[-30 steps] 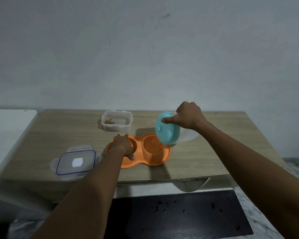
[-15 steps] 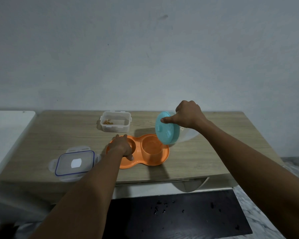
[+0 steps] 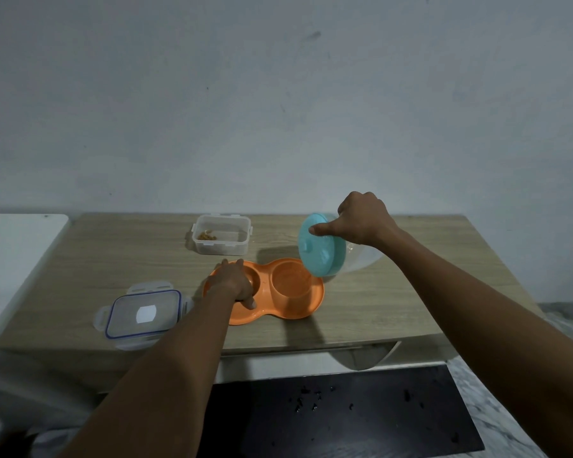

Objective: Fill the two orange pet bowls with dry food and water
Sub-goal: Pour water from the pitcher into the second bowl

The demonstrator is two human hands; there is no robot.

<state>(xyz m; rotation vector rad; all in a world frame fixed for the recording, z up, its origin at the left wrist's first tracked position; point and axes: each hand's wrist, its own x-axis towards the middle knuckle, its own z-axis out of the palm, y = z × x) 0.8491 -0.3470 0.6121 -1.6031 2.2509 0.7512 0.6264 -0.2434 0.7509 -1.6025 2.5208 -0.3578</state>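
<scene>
The orange double pet bowl [image 3: 295,309] lies near the wooden table's front edge. My left hand [image 3: 234,284] rests over its left bowl, fingers curled on the rim, hiding what is inside. My right hand [image 3: 361,219] grips a clear water jug with a teal lid [image 3: 321,249], tipped on its side above the right bowl [image 3: 290,280], thumb pressing the lid. The lid's lower edge hangs over that bowl's right rim. A clear food container [image 3: 222,239] with a few brown kibble pieces stands behind the bowls.
The container's clear lid with a blue seal [image 3: 143,315] lies flat at the front left of the table [image 3: 377,309]. A white surface [image 3: 10,259] adjoins the table on the left. A black mat [image 3: 344,411] with dark crumbs lies on the floor below.
The jug stays tipped over the right bowl, barely shifting. My left hand has kept its place on the left bowl.
</scene>
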